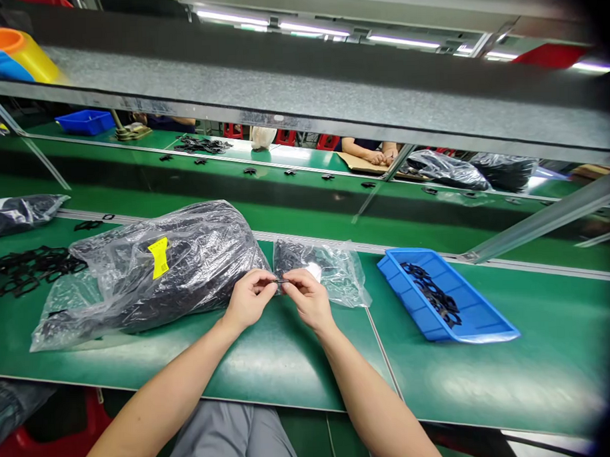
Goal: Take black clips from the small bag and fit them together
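At bench (290,362) centre, just in front of small bag (336,271): left hand (247,298) & right hand (310,296) both pinch thin black part (281,281), fingertips closed on its ends. Imo: grip near ends, even force, no twist. Blue tray (481,312) w/ similar pcs is to the right.

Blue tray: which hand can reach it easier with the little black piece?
Probably the right hand: it and the left hand both pinch the small black piece, and the blue tray lies to the right, nearer it.
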A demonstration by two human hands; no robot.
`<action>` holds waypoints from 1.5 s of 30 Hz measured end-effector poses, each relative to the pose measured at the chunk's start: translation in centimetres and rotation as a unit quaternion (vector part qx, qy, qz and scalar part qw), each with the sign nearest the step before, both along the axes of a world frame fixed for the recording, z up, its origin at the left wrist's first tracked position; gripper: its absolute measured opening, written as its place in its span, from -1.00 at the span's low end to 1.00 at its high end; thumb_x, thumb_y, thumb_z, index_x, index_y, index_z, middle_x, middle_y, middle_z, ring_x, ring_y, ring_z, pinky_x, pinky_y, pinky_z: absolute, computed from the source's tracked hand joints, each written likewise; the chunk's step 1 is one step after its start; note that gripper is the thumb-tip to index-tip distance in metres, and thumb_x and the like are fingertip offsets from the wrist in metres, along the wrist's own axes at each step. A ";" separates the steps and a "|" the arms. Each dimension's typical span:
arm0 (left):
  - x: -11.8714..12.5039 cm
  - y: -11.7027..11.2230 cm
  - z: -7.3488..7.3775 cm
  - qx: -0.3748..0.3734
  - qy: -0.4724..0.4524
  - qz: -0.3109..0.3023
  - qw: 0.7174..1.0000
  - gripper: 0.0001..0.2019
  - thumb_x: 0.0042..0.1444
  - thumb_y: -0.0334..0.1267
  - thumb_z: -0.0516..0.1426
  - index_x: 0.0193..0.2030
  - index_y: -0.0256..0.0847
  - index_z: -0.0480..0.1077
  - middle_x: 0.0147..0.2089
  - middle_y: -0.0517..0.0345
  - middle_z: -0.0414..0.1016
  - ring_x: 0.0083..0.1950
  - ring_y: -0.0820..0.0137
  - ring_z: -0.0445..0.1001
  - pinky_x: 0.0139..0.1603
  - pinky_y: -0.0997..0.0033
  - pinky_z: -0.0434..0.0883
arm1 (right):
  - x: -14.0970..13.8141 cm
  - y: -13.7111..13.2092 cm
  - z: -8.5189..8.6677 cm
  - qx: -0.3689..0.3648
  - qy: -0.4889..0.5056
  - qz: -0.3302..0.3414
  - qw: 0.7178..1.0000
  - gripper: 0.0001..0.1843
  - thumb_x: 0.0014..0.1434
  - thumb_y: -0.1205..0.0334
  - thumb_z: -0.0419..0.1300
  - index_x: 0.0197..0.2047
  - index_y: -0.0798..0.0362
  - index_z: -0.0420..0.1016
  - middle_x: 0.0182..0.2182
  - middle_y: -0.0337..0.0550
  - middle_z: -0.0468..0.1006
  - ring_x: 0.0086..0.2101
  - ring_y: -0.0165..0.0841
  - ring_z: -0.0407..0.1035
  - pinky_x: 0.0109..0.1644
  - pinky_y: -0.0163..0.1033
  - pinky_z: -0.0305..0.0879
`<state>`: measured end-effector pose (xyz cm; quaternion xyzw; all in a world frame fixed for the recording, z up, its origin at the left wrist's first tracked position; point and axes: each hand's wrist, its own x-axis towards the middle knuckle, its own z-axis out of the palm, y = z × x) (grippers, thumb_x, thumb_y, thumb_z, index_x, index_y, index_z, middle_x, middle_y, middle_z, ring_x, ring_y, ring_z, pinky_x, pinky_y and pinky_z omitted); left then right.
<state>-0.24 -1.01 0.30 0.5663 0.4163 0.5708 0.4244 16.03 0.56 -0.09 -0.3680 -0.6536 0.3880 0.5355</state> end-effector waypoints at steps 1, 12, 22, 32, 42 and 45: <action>0.1 0.0 0.0 -0.023 -0.035 -0.012 0.999 -0.80 0.05 -0.21 0.20 -0.20 -0.24 0.46 -0.17 0.04 0.48 -0.19 0.37 0.48 -0.18 0.37 0.48 | 0.1 0.0 0.1 0.022 -0.009 -0.003 1.000 -0.88 0.15 0.20 0.23 -0.22 -0.07 0.56 -0.21 -0.10 0.46 -0.21 -0.28 0.42 -0.22 -0.14 0.45; -0.1 0.5 0.8 -0.173 -0.155 -0.031 0.972 -0.71 -0.07 -0.24 0.29 -0.21 -0.32 0.41 -0.45 0.16 0.47 -0.47 0.47 0.48 -0.46 0.50 0.44 | 0.0 -0.3 0.5 0.053 -0.024 -0.019 0.998 -0.82 0.16 0.20 0.19 -0.16 -0.08 0.56 -0.09 -0.05 0.48 -0.13 -0.24 0.43 -0.06 -0.01 0.43; 0.2 0.5 -0.9 -0.130 -0.104 -0.042 0.985 -0.74 -0.01 -0.23 0.26 -0.19 -0.32 0.46 -0.38 0.11 0.51 -0.37 0.39 0.55 -0.33 0.39 0.52 | -0.4 0.4 0.2 -0.216 0.117 0.014 0.969 -0.63 -0.09 -0.02 0.39 -0.31 0.08 0.50 -0.54 -0.23 0.52 -0.55 -0.39 0.43 -0.50 -0.26 0.41; 0.0 0.6 -0.4 -0.134 -0.083 -0.026 0.987 -0.75 -0.03 -0.22 0.27 -0.22 -0.30 0.46 -0.39 0.15 0.49 -0.41 0.46 0.51 -0.35 0.44 0.52 | -0.6 0.1 -0.2 -0.192 0.074 0.013 0.978 -0.71 -0.05 0.02 0.37 -0.31 0.02 0.53 -0.54 -0.24 0.52 -0.54 -0.36 0.42 -0.47 -0.22 0.39; 0.0 0.5 0.3 -0.157 -0.090 -0.018 0.983 -0.74 -0.04 -0.18 0.27 -0.27 -0.34 0.50 -0.41 0.11 0.54 -0.49 0.47 0.50 -0.40 0.46 0.50 | -0.5 0.3 -0.1 -0.259 0.143 0.045 0.954 -0.72 -0.07 0.07 0.39 -0.33 0.07 0.55 -0.52 -0.26 0.55 -0.54 -0.43 0.42 -0.48 -0.32 0.36; 0.1 0.6 0.4 -0.167 -0.095 -0.017 0.981 -0.73 -0.04 -0.17 0.27 -0.27 -0.36 0.49 -0.41 0.10 0.54 -0.50 0.47 0.50 -0.41 0.46 0.49 | -0.5 0.2 -0.1 -0.264 0.151 0.050 0.951 -0.72 -0.07 0.08 0.39 -0.32 0.07 0.56 -0.50 -0.25 0.55 -0.54 -0.43 0.43 -0.49 -0.33 0.36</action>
